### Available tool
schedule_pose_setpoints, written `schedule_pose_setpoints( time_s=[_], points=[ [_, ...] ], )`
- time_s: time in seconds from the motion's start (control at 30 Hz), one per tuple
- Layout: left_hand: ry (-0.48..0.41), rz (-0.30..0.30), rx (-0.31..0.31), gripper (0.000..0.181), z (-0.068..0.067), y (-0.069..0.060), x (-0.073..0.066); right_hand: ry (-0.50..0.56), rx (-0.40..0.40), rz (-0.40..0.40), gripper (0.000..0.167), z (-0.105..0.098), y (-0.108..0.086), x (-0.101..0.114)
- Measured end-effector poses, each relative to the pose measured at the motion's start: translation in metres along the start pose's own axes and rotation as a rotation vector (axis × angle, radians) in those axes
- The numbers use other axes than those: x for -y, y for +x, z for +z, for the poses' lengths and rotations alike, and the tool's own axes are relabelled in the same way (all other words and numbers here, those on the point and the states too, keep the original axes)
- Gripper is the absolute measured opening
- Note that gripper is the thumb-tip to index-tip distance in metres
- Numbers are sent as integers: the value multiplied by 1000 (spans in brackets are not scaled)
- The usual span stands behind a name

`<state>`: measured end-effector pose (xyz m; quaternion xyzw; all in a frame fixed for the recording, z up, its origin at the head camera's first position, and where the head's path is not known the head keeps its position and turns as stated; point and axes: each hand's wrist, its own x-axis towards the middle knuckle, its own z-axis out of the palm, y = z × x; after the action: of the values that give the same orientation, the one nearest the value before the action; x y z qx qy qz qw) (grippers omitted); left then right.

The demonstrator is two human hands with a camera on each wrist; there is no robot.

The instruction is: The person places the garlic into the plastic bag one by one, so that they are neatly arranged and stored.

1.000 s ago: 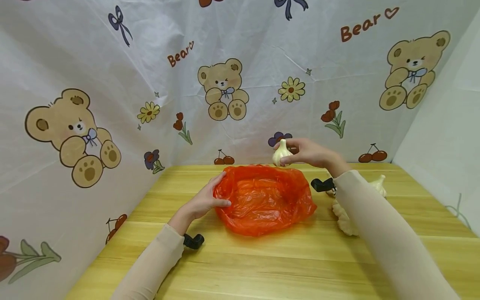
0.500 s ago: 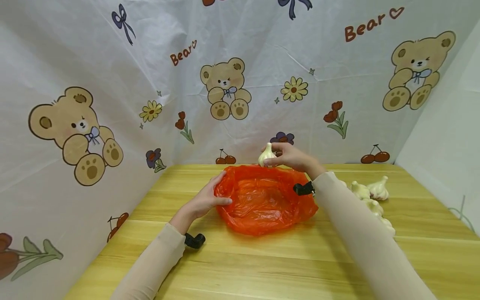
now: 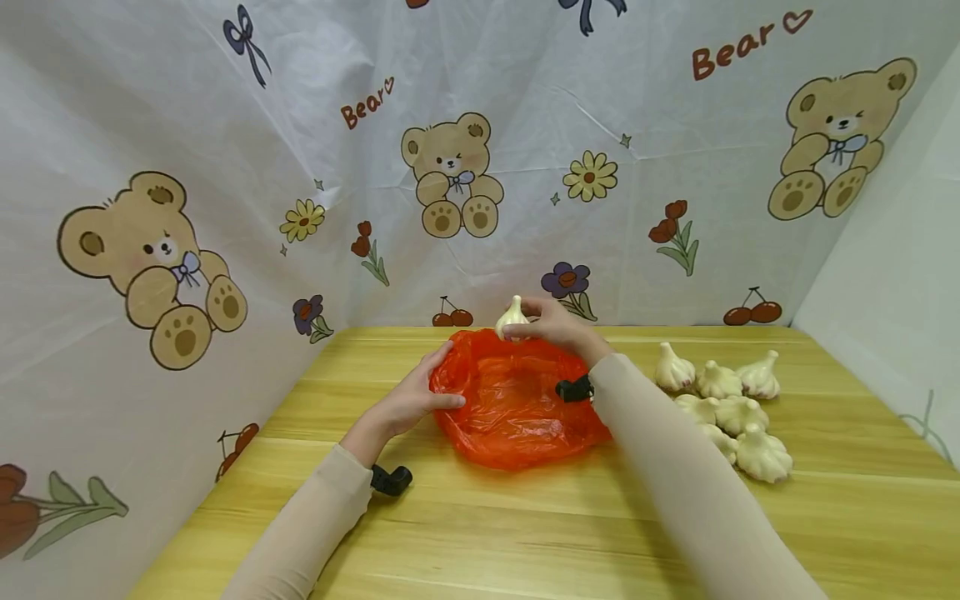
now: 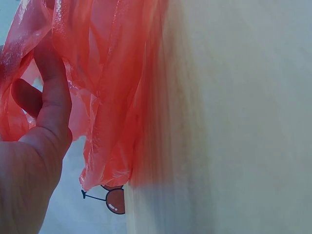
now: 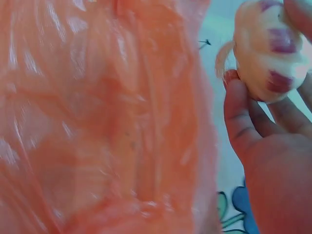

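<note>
A red plastic bag [image 3: 517, 421] lies with its mouth spread wide on the wooden table. My left hand [image 3: 411, 400] grips the bag's left rim, thumb on the inner side and fingers outside; the left wrist view shows thin red plastic [image 4: 114, 92] around those fingers. Above the bag's back rim, my right hand [image 3: 557, 325] pinches a pale garlic bulb [image 3: 512, 319], stem upward. Seen close in the right wrist view, that garlic bulb [image 5: 261, 58] has purple patches on its base and is apart from the bag. The bag's inside bottom is partly hidden by the right wrist.
Several more garlic bulbs [image 3: 738, 414] are grouped on the table [image 3: 480, 533] right of the bag, partly behind the right sleeve [image 3: 675, 467]. A bear-print cloth [image 3: 517, 167] hangs along the back and left. A white wall [image 3: 900, 275] stands at right.
My right hand has carried the garlic bulb leftward and slightly down, from the bag's back right to above its back rim. More bulbs at right have come into view. The left hand keeps its hold.
</note>
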<state>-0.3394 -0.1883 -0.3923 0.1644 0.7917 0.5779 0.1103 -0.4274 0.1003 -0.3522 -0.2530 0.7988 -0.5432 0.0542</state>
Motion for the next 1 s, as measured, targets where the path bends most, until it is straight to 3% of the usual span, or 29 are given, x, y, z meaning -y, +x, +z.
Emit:
schedule_pose_setpoints(
  time_s=[0.13, 0.37, 0.57, 1.0],
  points=[
    [4, 3, 1, 107, 0, 0, 4, 27, -18, 56, 54, 14, 5, -11],
    [7, 13, -9, 107, 0, 3, 5, -41, -33, 107, 66, 30, 9, -26],
    [46, 8, -25, 107, -1, 4, 4, -30, -43, 163, 67, 42, 9, -29],
    [44, 18, -16, 105, -2, 3, 6, -98, -76, 187, 67, 55, 6, -36]
  ],
)
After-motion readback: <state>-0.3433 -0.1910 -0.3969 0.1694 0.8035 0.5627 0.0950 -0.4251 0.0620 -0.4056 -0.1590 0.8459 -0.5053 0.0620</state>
